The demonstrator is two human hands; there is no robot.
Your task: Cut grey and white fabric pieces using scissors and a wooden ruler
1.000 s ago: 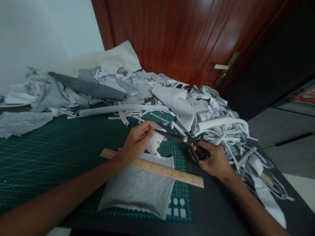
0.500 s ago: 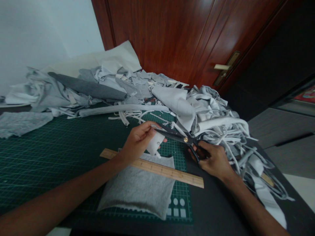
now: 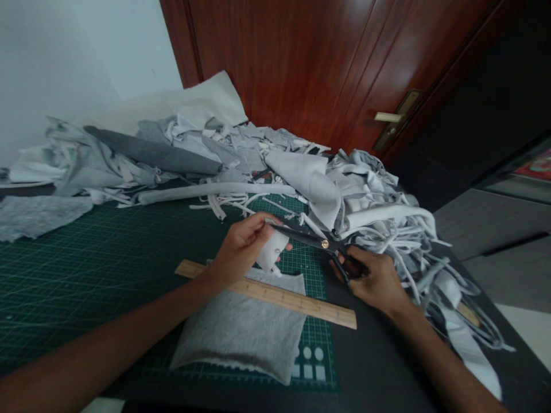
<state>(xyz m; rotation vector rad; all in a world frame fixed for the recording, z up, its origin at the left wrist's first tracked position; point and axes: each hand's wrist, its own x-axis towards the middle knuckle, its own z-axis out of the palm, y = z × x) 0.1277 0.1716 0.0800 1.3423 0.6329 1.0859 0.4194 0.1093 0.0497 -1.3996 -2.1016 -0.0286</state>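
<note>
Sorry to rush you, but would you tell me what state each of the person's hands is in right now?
Left hand: closed, pinching a piece of white fabric.
Right hand: closed, gripping the handles of black scissors.

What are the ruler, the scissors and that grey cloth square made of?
The ruler looks like pale wood with a slight sheen, with printed scale marks along its edge. The scissors look like black-coated steel, judging by the dark sheen, with a brass-coloured pivot screw. The grey cloth seems a matte knit, its fibre unclear.

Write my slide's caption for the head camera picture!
Left hand holds white fabric scrap; right hand holds black scissors over a green cutting mat.
</note>
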